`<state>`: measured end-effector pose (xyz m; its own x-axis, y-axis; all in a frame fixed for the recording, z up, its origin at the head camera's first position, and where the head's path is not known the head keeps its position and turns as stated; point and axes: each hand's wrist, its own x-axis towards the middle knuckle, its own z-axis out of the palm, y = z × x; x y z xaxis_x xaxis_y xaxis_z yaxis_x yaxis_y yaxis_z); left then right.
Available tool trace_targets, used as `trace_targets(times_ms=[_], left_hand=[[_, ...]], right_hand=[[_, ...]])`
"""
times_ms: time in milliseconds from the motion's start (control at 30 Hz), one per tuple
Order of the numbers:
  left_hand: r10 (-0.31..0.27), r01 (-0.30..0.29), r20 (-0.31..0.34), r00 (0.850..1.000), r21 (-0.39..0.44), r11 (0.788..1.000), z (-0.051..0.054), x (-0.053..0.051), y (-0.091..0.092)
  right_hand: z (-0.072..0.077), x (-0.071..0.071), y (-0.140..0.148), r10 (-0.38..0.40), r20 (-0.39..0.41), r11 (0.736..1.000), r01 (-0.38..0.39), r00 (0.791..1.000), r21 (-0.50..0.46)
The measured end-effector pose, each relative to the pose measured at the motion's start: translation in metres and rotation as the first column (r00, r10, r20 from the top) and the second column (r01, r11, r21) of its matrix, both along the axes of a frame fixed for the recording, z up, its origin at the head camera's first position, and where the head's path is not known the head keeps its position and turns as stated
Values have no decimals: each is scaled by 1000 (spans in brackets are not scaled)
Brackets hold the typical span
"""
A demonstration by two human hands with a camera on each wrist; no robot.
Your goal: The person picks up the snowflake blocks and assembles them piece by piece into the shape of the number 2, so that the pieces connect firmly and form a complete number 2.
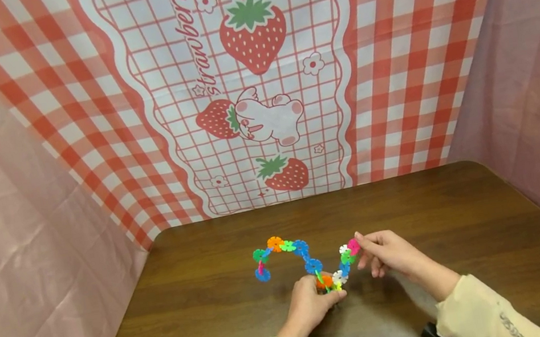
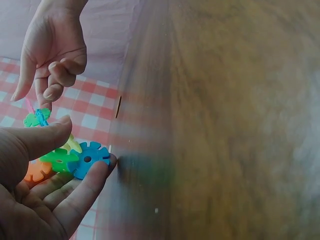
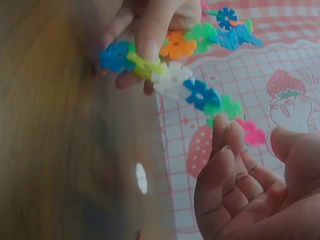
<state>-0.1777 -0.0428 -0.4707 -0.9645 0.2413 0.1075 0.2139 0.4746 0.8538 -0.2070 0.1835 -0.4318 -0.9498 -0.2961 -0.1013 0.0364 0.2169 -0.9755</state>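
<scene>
A curved chain of colourful plastic snowflake discs (image 1: 300,246) is held up above the table. My left hand (image 1: 312,303) grips its lower part, thumb over a yellow disc (image 3: 145,66), beside an orange disc (image 3: 179,45) and a blue disc (image 2: 89,160). From there one arm of the chain bends left to a blue end disc (image 1: 262,275). The other rises right through white, blue and green discs to a pink disc (image 3: 252,131). At that pink end is my right hand (image 1: 390,252), its thumb and forefinger pinching the disc, other fingers curled.
A loose white disc (image 3: 141,178) shows against the wood in the right wrist view. The brown wooden table (image 1: 192,317) meets a strawberry-print checked cloth (image 1: 263,123) at the back. Pink curtains (image 1: 34,224) hang at both sides. A black object (image 1: 433,334) lies near the right sleeve.
</scene>
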Motion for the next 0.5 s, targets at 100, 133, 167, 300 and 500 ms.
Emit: trace_targets(times_ms=[100, 133, 167, 300, 500], left_hand=[[-1, 1, 13, 1000, 21, 1000, 0, -1, 0], [-2, 2, 18, 1000, 27, 1000, 0, -1, 0], [-2, 1, 20, 1000, 30, 1000, 0, -2, -1], [3, -3, 25, 1000, 26, 1000, -1, -2, -2], [10, -10, 23, 1000, 0, 1000, -1, -2, -3]], right_hand=[[0, -3, 7, -16, -56, 998, 19, 998, 52], [-1, -4, 10, -23, -86, 996, 31, 996, 83], [-2, -5, 13, -36, -122, 991, 51, 992, 122], [-6, -10, 26, -60, -320, 915, 180, 946, 360], [-18, -15, 37, 67, -434, 735, 250, 898, 630]])
